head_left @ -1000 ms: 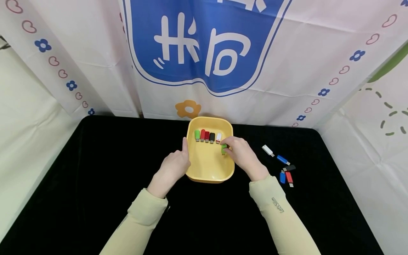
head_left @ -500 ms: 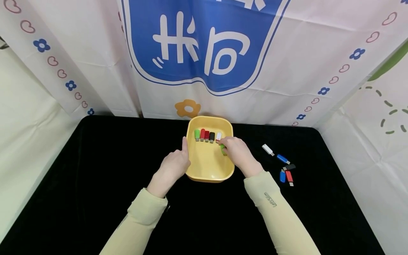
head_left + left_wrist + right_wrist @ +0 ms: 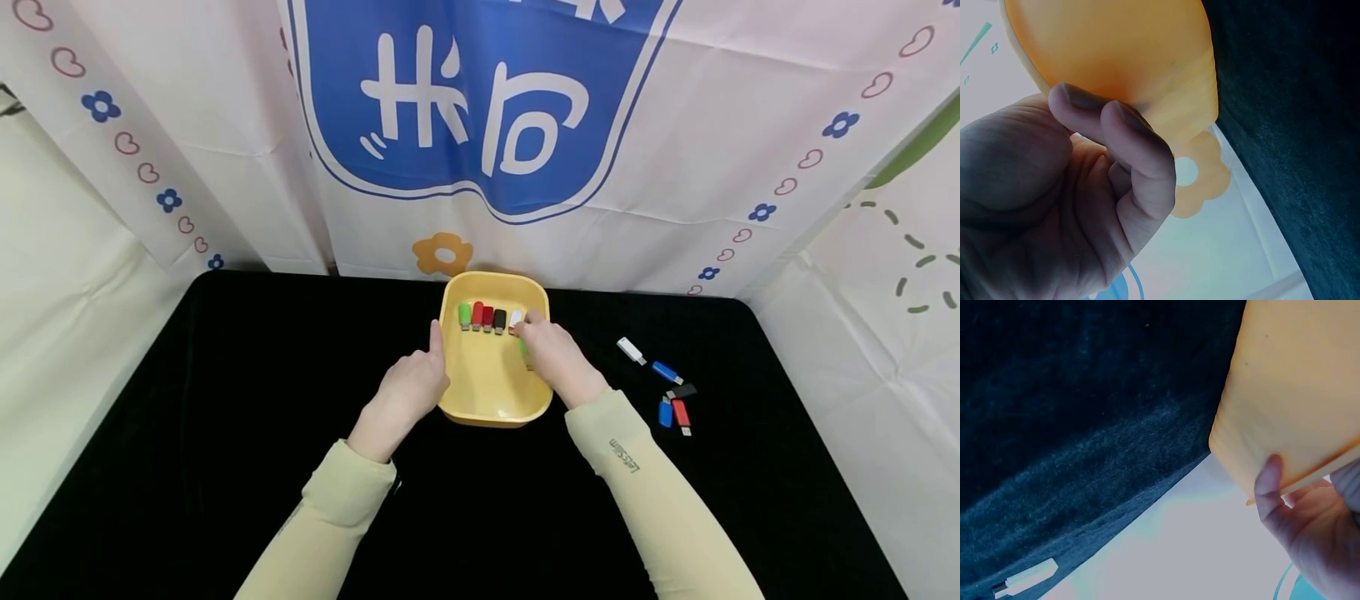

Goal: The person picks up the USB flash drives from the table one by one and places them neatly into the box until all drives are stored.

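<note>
A yellow plastic bin (image 3: 487, 392) stands on the black cloth. My left hand (image 3: 411, 383) holds its left rim, forefinger pointing along the edge; the left wrist view shows curled fingers (image 3: 1138, 140) against the outer wall. My right hand (image 3: 558, 354) reaches over the right rim and pinches a green USB stick (image 3: 524, 350), mostly hidden beneath the hand. One right finger (image 3: 1268, 481) lies outside the wall. Along the bin's far part runs a row of USB sticks: green (image 3: 465, 315), red (image 3: 477, 315), dark red (image 3: 487, 318), black (image 3: 499, 320) and white (image 3: 514, 320).
Right of the bin, a white stick (image 3: 629, 349), a blue one (image 3: 663, 371), a black one (image 3: 681, 391), another blue one (image 3: 665, 414) and a red one (image 3: 681, 415) lie on the cloth. A printed white curtain (image 3: 375, 242) hangs just behind the bin.
My right hand has moved slightly left and forward with the green USB stick, toward the white stick's side, and now covers more of it. The left hand stays on the rim.
</note>
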### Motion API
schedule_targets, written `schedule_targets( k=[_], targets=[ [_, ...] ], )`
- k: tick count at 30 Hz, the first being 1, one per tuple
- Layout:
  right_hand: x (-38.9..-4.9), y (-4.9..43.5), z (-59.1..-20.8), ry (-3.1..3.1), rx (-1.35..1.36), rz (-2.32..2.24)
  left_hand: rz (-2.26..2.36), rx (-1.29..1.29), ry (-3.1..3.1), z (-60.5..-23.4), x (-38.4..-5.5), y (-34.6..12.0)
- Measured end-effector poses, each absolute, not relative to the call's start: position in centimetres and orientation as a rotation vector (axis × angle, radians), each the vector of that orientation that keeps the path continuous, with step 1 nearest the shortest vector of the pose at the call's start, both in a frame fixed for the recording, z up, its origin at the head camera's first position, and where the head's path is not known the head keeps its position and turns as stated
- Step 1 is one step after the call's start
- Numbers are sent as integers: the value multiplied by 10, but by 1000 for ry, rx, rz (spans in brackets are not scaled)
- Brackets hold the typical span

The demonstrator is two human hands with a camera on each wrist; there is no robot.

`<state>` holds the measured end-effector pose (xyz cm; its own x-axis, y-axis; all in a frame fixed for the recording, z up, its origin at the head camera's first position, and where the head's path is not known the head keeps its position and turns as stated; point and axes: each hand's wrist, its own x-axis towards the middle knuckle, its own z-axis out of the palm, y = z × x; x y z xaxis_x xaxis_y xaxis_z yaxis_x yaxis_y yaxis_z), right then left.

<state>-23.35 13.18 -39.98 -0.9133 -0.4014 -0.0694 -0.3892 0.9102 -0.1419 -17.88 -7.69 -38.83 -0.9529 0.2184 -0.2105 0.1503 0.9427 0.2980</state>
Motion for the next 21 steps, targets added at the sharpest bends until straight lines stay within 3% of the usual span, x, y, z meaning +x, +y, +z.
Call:
schedule_targets(
  k=[21],
  targets=[
    [-235,127,-407,3115,-739,146,403,264,2845,-388,-180,-76]
  ],
)
